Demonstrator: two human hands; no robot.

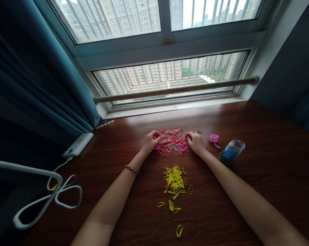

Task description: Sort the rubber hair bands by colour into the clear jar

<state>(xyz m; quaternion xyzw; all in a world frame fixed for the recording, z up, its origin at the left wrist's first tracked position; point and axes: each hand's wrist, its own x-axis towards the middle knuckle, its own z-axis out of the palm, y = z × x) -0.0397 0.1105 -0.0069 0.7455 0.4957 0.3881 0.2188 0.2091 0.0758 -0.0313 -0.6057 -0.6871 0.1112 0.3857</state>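
A loose pile of pink and red rubber bands (173, 140) lies on the brown wooden table, between my two hands. At its left edge, my left hand (151, 140) has its thumb and fingers pinched together among the bands. My right hand (195, 142) is at the right edge, its fingers likewise closed at the bands. Whatever is in either pinch is too small to make out. Nearer to me, between my forearms, sits a heap of yellow rubber bands (174, 179), with several single ones scattered around and below it.
Right of my right hand are a pink ring-shaped item (214, 138) and a glass jar (232, 151) with something blue inside. A white power bank (78, 145) with a cable stands at the left by the blue curtain (41, 68). The window (169, 75) lies beyond the table's far edge.
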